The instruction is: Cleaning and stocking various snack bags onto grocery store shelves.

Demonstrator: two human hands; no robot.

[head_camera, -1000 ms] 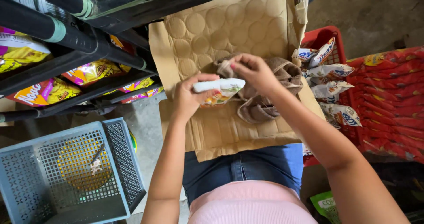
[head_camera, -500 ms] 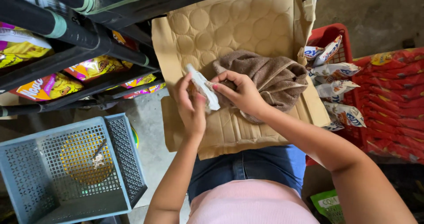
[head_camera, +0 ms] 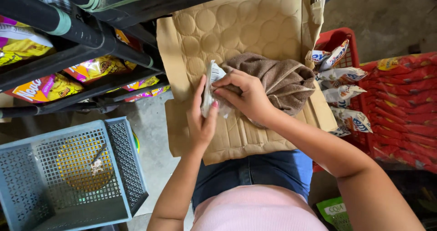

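Note:
A small white snack packet point(head_camera: 212, 87) stands on edge between both my hands. My left hand point(head_camera: 200, 121) presses against its left side with the palm, fingers up. My right hand point(head_camera: 243, 94) grips its right side and also rests on a brown towel point(head_camera: 282, 81), which lies bunched on a flattened cardboard sheet point(head_camera: 236, 30) across my lap. The packet is partly hidden by my fingers.
A blue plastic basket point(head_camera: 123, 167) stands upside down at lower left. Black shelf rails point(head_camera: 68, 35) with yellow and pink snack bags point(head_camera: 45, 87) run along the left. A red crate point(head_camera: 337, 40) with white snack packets point(head_camera: 341, 94) and rows of red packets point(head_camera: 405, 99) fill the right.
The towel has spread out on the cardboard. The packet has turned from lying across my hands to standing on edge, and both hands have closed around it, slightly lower.

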